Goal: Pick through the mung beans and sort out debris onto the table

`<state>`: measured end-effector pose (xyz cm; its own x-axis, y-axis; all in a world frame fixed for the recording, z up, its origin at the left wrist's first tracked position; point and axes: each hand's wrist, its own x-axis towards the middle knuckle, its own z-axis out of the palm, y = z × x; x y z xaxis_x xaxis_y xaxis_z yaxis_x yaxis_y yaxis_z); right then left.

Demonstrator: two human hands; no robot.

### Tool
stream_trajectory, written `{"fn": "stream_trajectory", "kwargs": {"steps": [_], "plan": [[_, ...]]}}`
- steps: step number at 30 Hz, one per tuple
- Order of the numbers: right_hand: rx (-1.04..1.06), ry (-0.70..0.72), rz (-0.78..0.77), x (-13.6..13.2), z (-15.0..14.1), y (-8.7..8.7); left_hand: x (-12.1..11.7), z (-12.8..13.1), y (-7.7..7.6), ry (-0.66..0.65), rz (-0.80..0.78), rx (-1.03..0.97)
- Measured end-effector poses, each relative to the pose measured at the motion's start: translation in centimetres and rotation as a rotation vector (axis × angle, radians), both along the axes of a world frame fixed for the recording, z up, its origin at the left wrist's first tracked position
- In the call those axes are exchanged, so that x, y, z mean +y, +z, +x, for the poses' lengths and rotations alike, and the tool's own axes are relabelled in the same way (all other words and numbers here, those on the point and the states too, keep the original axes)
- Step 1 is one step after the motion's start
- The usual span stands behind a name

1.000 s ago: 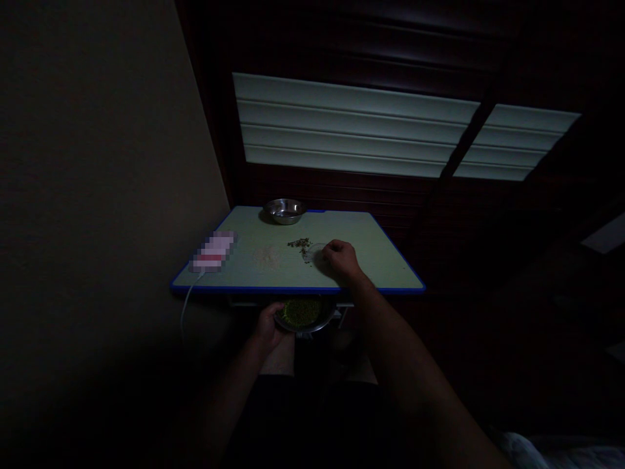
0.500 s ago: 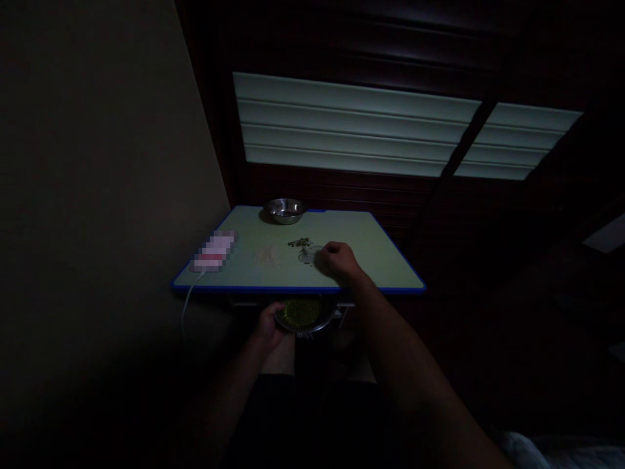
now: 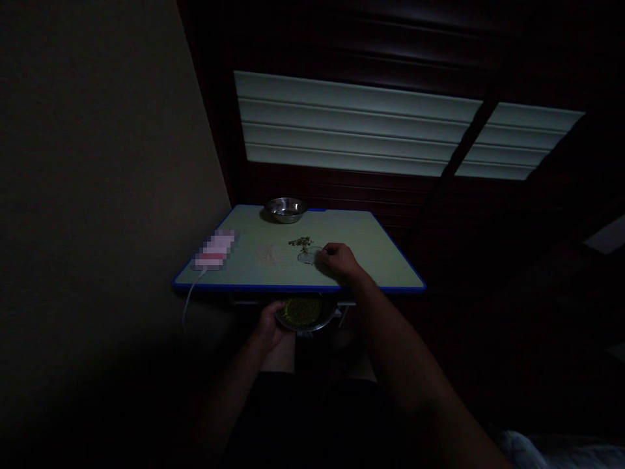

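Note:
My left hand [image 3: 269, 326] grips the left rim of a metal bowl [image 3: 326, 319], thumb on top, just below the table's front edge. Small green beans [image 3: 300, 311] lie inside it. Over the tabletop, the fingers of my right hand [image 3: 339, 259] are pinched on the right end of a clear, rounded, flat piece [image 3: 310, 256], perhaps a plastic lid. That piece rests on or very near the table. Just behind it is a small pile of dark bits [image 3: 301, 241], some touching its far edge. Pale grains [image 3: 267, 255] are spread to its left.
A second metal bowl [image 3: 286, 210] stands at the back of the pale, blue-edged table [image 3: 385, 270]. On the left lies a blurred-out phone-like object [image 3: 213, 250] with a white cable [image 3: 186, 303] hanging over the edge. A wall [image 3: 122, 163] rises on the left, dark slatted doors behind.
The clear piece in my right hand has shifted slightly, and the dark bits near its far edge sit a little differently. My left hand and the bowl of beans have stayed put.

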<state>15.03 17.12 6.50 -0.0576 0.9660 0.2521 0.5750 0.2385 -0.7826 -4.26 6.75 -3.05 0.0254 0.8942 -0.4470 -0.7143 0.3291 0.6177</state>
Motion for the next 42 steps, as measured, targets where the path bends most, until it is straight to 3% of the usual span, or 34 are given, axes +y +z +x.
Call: {"fn": "stream_trajectory", "kwargs": {"steps": [9,20,33,42], "plan": [[-0.045,0.020,-0.088,-0.6,0.1,0.4,-0.1,0.0,0.3,0.002,-0.008,0.010],[-0.118,0.156,-0.130,-1.8,0.2,0.9,-0.3,0.3,1.0,0.027,-0.034,-0.003],[-0.136,0.232,-0.179,-3.1,-0.2,1.5,-0.1,0.0,0.1,0.015,-0.003,-0.020],[-0.095,0.266,-0.186,-3.2,-0.1,1.1,-0.3,0.2,0.7,0.007,-0.008,0.004]]}}
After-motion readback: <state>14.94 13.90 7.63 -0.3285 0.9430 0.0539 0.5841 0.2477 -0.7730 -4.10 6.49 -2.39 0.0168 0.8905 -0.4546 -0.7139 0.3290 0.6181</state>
